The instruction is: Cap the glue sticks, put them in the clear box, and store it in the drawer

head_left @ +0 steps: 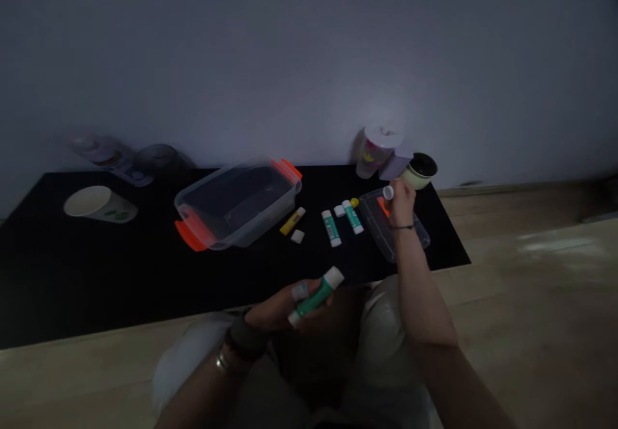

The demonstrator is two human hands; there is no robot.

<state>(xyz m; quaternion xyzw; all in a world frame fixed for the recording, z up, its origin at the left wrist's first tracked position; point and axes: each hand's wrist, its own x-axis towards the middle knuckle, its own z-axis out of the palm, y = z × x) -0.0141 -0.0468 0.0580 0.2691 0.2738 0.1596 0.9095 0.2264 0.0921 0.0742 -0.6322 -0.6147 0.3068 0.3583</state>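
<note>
Pretty dim shot, but a green-and-white glue stick (pixel 316 297) is clamped in the left hand (pixel 277 310), with the fingers curled shut around its smooth plastic barrel, well off the mat and over the person's lap. A stubby white piece (pixel 300 291) is tucked against the same hand; it looks like a cap, though that's hard to tell in this light. A small white cap (pixel 388 192) is pinched tight in the right hand (pixel 402 202), just above a clear plastic lid (pixel 393 239) with an orange tab.

A matte black mat (pixel 120 274) is spread over a pale wood surface (pixel 531 274). Two more green-and-white glue sticks (pixel 331 228) (pixel 353 216) are laid beside the lid, with a yellow glue stick (pixel 292 221) further along and small white caps (pixel 297 236) (pixel 339 210) scattered between. A see-through rectangular plastic tub (pixel 236 203) with chunky orange clip handles sits left of them, and a round white ceramic cup (pixel 99 203) is tipped on its side near the mat's far edge. A translucent plastic cup (pixel 374 152) and a pale green mug (pixel 421 171) stand against the wall.
</note>
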